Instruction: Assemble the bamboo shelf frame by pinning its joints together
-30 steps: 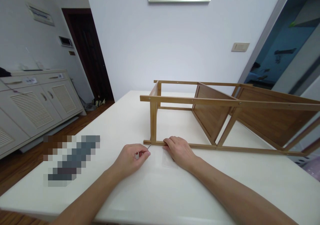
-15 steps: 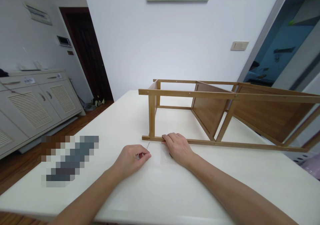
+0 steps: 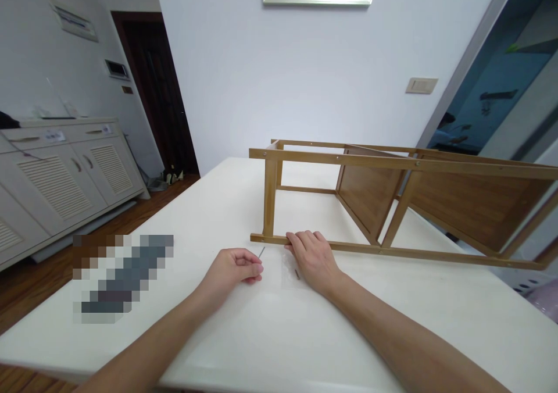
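Observation:
A wooden shelf rack (image 3: 269, 198) lies on its side on the white table (image 3: 244, 335). My right hand (image 3: 311, 259) rests over its near lower rail, fingers closed on the wood. My left hand (image 3: 238, 266) pinches a thin metal hex key (image 3: 261, 253) between thumb and fingers. The key's tip points up at the rail's left end, just below a bolt there, with a small gap showing. Beside my right wrist lies a clear plastic bag (image 3: 288, 277) with a small dark screw (image 3: 297, 274) on or in it; I cannot tell which.
The rack's panels (image 3: 370, 195) stretch away to the right, past the table's edge. A blurred-out dark item (image 3: 131, 277) lies on the table at the left. Behind the table stands a white wall (image 3: 305, 73); a louvred cabinet (image 3: 78, 166) is further left.
The hex key has come slightly away from the bolt at the rail's end, and my left fingers have turned around it. My right hand stays on the rail. The view has shifted a little.

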`<state>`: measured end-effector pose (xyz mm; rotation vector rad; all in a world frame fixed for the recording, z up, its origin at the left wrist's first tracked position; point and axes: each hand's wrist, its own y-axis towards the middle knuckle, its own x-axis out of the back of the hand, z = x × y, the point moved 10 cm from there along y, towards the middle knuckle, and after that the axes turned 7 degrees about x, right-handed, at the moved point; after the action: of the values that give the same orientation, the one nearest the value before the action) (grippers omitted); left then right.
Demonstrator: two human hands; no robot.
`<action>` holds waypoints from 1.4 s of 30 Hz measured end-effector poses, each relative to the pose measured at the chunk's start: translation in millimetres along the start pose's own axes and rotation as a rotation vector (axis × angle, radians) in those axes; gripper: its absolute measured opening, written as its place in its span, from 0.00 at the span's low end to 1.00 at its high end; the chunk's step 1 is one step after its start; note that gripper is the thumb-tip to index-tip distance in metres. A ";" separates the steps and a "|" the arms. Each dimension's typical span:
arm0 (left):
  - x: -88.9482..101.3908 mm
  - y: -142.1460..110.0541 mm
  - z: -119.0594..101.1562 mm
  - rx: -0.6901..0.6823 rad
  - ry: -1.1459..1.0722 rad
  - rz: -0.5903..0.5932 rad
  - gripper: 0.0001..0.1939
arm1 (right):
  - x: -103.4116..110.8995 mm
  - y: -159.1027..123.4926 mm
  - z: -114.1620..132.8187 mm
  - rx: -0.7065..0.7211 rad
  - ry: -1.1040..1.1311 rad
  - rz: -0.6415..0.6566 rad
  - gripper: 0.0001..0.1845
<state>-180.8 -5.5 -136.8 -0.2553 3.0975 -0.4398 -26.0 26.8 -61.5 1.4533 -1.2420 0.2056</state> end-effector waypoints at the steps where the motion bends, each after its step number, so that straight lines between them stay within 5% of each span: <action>1: -0.7 -1.4 1.8 0.022 -0.039 0.009 0.13 | -0.2 -0.2 -0.2 -0.006 -0.001 -0.004 0.11; 19: 0.0 -5.8 -6.8 -0.019 -0.099 -0.078 0.15 | -4.4 -0.4 -2.0 -0.018 -0.009 -0.012 0.10; 42: 0.1 0.0 1.3 0.004 -0.170 -0.032 0.18 | -4.3 -0.3 -2.8 -0.026 0.027 -0.006 0.11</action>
<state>-180.9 -5.9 -138.1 -0.3241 2.9307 -0.4021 -26.2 31.3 -63.8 1.4270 -1.2143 0.2038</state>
